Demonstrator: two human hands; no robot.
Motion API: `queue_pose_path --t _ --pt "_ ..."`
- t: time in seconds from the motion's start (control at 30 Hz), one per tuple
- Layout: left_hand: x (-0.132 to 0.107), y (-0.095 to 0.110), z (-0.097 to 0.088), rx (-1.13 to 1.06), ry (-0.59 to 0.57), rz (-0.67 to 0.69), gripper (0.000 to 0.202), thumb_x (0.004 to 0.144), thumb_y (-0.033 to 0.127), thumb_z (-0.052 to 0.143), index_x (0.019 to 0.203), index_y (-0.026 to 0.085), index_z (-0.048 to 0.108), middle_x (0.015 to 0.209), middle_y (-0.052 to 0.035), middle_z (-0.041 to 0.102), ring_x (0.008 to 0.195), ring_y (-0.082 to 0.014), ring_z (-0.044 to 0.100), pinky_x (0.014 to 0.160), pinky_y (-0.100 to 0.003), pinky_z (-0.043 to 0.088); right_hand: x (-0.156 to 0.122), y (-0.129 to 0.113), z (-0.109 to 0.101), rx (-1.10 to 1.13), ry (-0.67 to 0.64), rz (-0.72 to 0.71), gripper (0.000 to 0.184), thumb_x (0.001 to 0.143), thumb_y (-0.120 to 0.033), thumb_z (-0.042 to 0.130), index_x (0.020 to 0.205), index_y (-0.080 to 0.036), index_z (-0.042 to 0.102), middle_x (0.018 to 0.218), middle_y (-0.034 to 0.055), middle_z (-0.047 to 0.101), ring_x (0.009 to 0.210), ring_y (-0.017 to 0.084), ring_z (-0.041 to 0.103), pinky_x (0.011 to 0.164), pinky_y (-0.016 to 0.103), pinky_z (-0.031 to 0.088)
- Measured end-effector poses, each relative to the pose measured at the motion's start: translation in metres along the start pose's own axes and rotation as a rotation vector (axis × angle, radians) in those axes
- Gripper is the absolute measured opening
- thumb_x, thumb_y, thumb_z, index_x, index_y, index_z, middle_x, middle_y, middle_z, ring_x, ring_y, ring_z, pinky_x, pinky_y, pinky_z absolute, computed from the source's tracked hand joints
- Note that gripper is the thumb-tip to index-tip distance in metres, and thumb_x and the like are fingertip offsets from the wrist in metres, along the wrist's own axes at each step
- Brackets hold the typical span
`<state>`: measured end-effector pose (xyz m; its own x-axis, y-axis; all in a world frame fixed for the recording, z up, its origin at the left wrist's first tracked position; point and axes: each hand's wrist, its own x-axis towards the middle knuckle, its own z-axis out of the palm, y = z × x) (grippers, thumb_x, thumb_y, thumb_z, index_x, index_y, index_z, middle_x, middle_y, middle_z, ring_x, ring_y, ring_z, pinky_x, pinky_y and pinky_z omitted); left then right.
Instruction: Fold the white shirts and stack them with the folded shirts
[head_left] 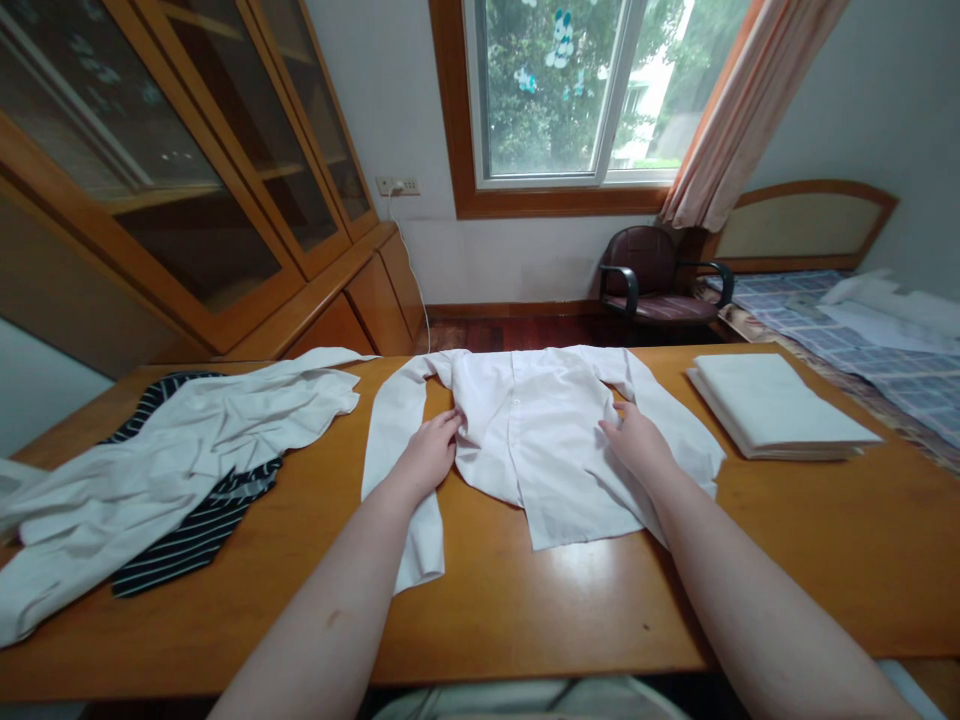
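- Your left hand (431,450) appears to pinch one side edge of the white shirt (555,450), which lies on the worktop (555,620) between your two hands; pull harder there and the creases running in from your fingers could deepen.
- Your right hand (636,440) seems to have a loose pinch on the opposite side, thumb and forefinger at a small ridge of cloth; a grip that slight could slip and leave that side bunched.
- The left sleeve (394,420) passes beneath your left wrist, its cuff coming out nearer you; your forearm could drag it askew.
- The right sleeve (682,430) spreads just outside your right hand, partly under the forearm, so it could catch in the same way.
- The shirt's top lies beyond both hands, right by the worktop's far edge; a push away from you could send it over.
- Nearer you than your hands, the hem sits unevenly on either side of the button placket (515,400); unequal tension could skew it further.
- Well left of your left hand, the crumpled white garment (247,420) lies over the striped cloth (202,535); a wide leftward sweep could tangle with them.
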<state>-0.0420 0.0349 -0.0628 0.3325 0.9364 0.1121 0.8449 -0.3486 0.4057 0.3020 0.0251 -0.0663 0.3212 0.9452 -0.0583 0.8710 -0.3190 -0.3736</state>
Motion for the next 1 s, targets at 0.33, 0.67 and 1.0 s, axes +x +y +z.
queue_pose_path --t 0.33,0.67,1.0 --pt "-0.009 0.012 -0.026 -0.226 0.143 0.132 0.022 0.086 0.034 0.044 0.074 0.022 0.058 0.111 -0.0054 0.063 0.115 -0.0223 0.049 0.102 -0.036 0.035 0.001 0.002 0.001 0.016 -0.011 -0.012 0.053 0.085 -0.042 0.045 0.131 -0.015 0.044 0.108 0.0153 0.065 0.101 0.028 0.06 0.08 0.033 0.043" --pt "-0.019 0.013 -0.033 -0.77 -0.063 -0.07 0.03 0.082 0.048 0.051 0.078 0.019 0.051 0.067 0.0033 0.051 0.062 -0.0119 0.048 0.057 -0.023 0.039 -0.001 0.0 -0.001 0.008 0.0 -0.02 0.048 0.086 -0.037 0.043 0.129 -0.016 0.046 0.107 0.0144 0.065 0.096 0.028 0.062 0.077 0.033 0.043" --pt "-0.024 0.006 -0.036 -1.085 -0.501 -0.348 0.052 0.062 0.04 0.077 0.103 0.012 0.063 0.104 -0.0122 0.068 0.094 -0.0277 0.063 0.08 -0.035 0.048 -0.006 0.0 -0.006 0.056 0.043 -0.097 0.052 0.079 -0.037 0.054 0.129 -0.022 0.047 0.104 0.0091 0.066 0.093 0.026 0.061 0.075 0.031 0.043"
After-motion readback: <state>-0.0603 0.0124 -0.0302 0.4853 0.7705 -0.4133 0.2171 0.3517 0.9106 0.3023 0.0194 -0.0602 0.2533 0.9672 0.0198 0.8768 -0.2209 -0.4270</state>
